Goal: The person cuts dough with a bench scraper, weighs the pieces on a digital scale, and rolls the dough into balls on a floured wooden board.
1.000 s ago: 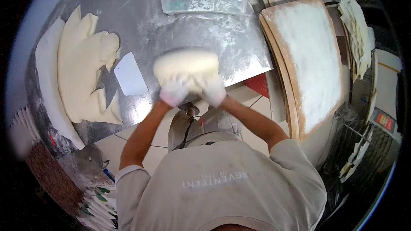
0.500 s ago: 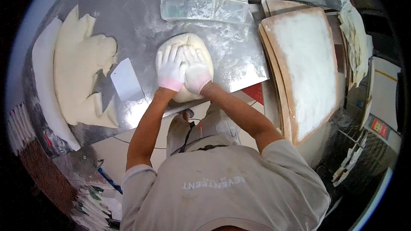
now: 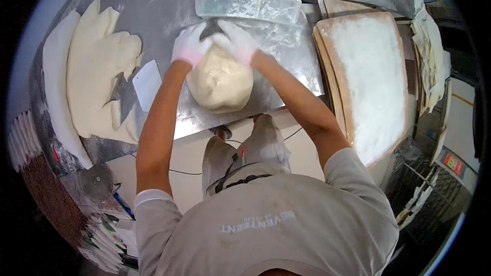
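A thick round lump of dough (image 3: 220, 83) lies on the metal table near its front edge, its top creased. My left hand (image 3: 191, 45), in a white glove with a pink cuff, cups the far left edge of the lump. At the far right edge my right hand (image 3: 237, 42), gloved alike and slightly blurred, has its fingers bent over the dough. The fingertips of both point away from me, with the thumb sides close together. Left of the lump lies a flat white scraper (image 3: 147, 85), near my left forearm.
A ragged dough sheet (image 3: 92, 66) covers the table's left part, beside a long white strip (image 3: 62, 89). A clear lidded container (image 3: 248, 4) stands at the back. Flour-dusted boards (image 3: 365, 82) are stacked at the right, past the table edge (image 3: 302, 99).
Both hands have moved from the top of the dough to its far edge and spread apart. The lump now looks rounder, with its near side uncovered. The view has shifted slightly.
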A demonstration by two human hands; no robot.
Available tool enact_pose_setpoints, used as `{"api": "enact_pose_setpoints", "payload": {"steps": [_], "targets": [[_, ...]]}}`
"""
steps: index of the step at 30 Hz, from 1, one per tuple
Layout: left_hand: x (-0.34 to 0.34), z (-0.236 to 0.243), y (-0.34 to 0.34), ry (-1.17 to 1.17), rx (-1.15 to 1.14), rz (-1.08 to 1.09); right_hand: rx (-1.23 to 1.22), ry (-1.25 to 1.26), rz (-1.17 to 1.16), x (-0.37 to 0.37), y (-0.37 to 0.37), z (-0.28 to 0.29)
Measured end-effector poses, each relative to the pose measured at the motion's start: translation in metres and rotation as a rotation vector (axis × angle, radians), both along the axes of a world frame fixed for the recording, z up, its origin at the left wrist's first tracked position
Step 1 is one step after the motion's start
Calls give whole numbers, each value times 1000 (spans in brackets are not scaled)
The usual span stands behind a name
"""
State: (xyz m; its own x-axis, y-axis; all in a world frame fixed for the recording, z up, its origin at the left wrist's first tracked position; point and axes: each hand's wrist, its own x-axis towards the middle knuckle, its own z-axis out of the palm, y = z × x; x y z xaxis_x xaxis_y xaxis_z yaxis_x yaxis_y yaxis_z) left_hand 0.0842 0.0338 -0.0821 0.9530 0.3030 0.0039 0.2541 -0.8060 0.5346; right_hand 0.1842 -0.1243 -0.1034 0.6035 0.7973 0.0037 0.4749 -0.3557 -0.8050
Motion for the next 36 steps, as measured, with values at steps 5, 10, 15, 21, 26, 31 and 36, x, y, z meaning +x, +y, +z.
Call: {"api": "enact_pose_setpoints", "payload": {"steps": [5, 10, 15, 21, 26, 31, 36], "targets": [[-22, 11, -26, 479, -41, -271, 23, 80, -74, -53, -11, -5], [-183, 15, -107, 122, 228, -525, 62, -156, 123, -193, -122, 7], [-173, -35, -83, 89, 333, -495, -24, -371, 93, -191, -116, -57], [-43, 45, -19, 36, -645, -120, 86, 19, -331, -113, -44, 50], [-50, 61, 8, -109, -374, -394, -32, -163, -172, -108, -42, 92], [-63, -27, -46, -117, 98, -143, -98, -452, -46, -102, -18, -10], [-75, -33, -41, -49, 292, -71, -111, -326, -44, -106, -9, -26]]}}
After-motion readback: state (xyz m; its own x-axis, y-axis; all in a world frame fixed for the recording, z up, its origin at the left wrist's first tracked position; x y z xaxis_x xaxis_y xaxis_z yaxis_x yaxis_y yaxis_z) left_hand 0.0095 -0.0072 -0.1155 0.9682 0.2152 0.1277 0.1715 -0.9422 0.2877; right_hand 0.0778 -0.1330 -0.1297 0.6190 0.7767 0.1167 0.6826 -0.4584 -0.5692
